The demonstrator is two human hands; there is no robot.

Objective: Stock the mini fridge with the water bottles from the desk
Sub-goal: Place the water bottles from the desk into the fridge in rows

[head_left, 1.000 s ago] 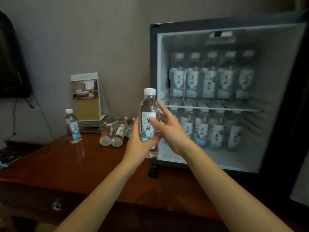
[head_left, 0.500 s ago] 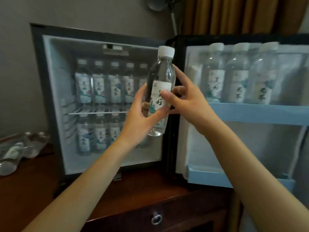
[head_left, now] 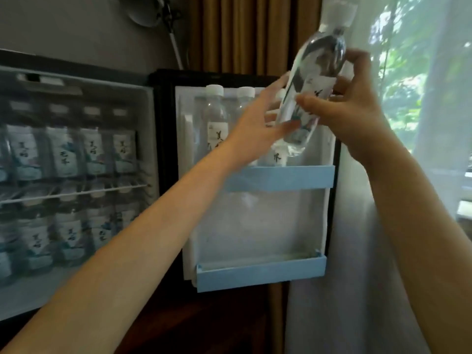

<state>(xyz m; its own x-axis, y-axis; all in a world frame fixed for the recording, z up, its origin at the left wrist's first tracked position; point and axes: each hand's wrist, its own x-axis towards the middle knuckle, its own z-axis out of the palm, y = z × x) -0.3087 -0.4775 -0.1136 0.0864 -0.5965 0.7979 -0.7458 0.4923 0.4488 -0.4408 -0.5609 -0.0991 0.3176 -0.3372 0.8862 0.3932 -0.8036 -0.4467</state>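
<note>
Water bottle (head_left: 316,72) upper right of frame, tilted: cap up-right, bottom down-left, just over top door shelf (head_left: 281,177). Right hand (head_left: 350,108) wraps it. Left hand (head_left: 255,129) flat, fingers straight, touching its side.

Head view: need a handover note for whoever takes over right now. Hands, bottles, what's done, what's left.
Right hand grips the water bottle, which is tilted with its cap up and its base just above the upper door shelf.
Left hand is open, straight fingers against the bottle's side.
Done: the fridge cabinet holds two rows of cabinet bottles; door bottles stand in the upper door shelf.
Left: probably lower this bottle in at the shelf's right end, then fetch more. Desk is out of view, so the remaining count is unknown.
</note>
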